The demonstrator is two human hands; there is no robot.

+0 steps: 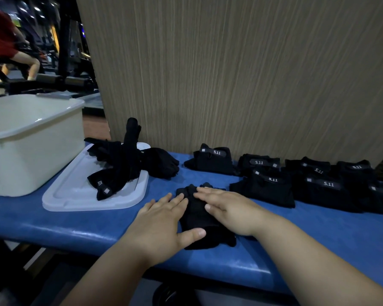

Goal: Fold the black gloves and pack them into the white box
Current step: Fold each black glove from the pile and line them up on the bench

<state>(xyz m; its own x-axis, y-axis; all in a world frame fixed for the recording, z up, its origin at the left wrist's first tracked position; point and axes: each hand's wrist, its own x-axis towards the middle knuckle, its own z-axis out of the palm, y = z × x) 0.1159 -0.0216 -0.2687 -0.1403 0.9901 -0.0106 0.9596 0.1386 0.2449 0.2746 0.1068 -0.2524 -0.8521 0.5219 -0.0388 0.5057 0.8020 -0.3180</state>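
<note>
Directly below the camera, two bare forearms reach forward onto a blue padded surface (53,221). Both hands lie flat on one black glove (195,217), which sits near the middle of the surface, close to its front edge. The left hand (161,219) covers the glove's left side, with its fingers straight and slightly spread and its thumb stretched across the nearer part of the fabric. The right hand (228,208) presses on the glove's right side, with its fingers straight and close together, pointing left and away. Neither hand curls round anything; both press down with flat palms.

At the left end of the surface stands the white box (31,155), a deep plastic tub (its bottom is hidden from this angle). Just beside it, to the right, lies a shallow white tray (75,195). A loose heap of unfolded black gloves (119,166) rests on the tray and spills over its right edge onto the surface, with one piece sticking upright.

To the right of the hands, folded black gloves (272,188) lie in two rows towards the back, several showing a small white "5.11" label. Behind them rises a wood-grain panel (230,74). In the far upper left are dim gym equipment (62,40) and a person in a red top (2,36).
</note>
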